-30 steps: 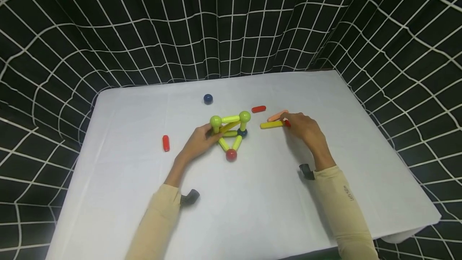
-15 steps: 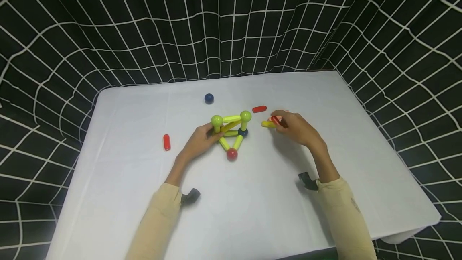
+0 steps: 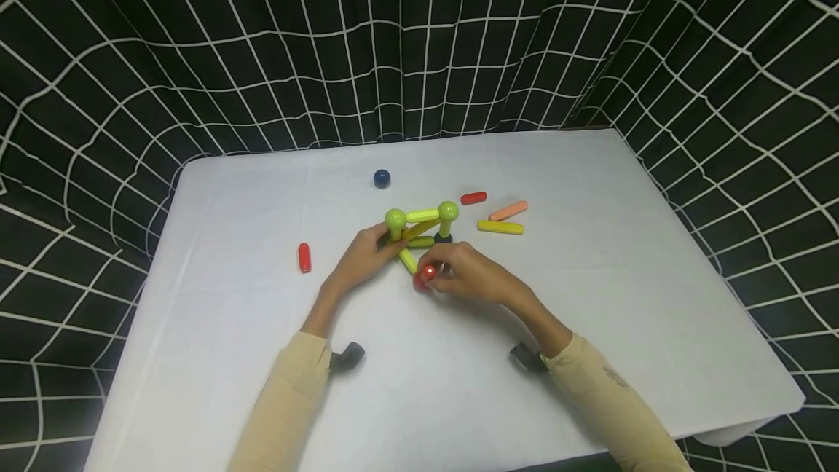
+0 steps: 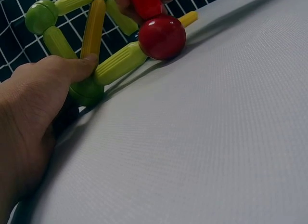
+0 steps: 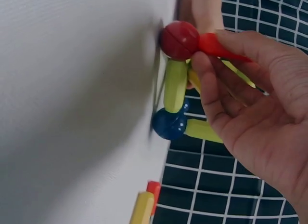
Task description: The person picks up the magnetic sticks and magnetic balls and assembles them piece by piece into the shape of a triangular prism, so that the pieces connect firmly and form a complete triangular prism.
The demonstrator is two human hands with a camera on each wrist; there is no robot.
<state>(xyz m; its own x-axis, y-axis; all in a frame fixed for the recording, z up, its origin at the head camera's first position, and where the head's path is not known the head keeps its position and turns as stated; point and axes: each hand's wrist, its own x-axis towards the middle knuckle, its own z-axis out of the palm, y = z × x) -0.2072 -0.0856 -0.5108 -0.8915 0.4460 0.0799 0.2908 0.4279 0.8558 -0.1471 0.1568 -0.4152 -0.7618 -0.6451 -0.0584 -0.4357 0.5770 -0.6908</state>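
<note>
A frame of ball-and-stick building pieces stands on the white table. Two light green balls top its back uprights, joined by a yellow-green stick; a darker yellow stick slants across below. My left hand holds the frame at its left lower corner, thumb on the slanting stick's lower end and by a green ball. My right hand pinches a short red stick upright, its lower end against the top of the red ball at the front corner. A dark blue ball forms the right lower corner.
A loose blue ball lies behind the frame. One red stick lies left of my left hand. To the right are another red stick, an orange stick and a yellow stick. A black curtain with white grid lines surrounds the table.
My right hand has picked up the red stick beside the loose yellow and orange sticks and carried it left and nearer, onto the red ball. My left hand has kept its hold.
</note>
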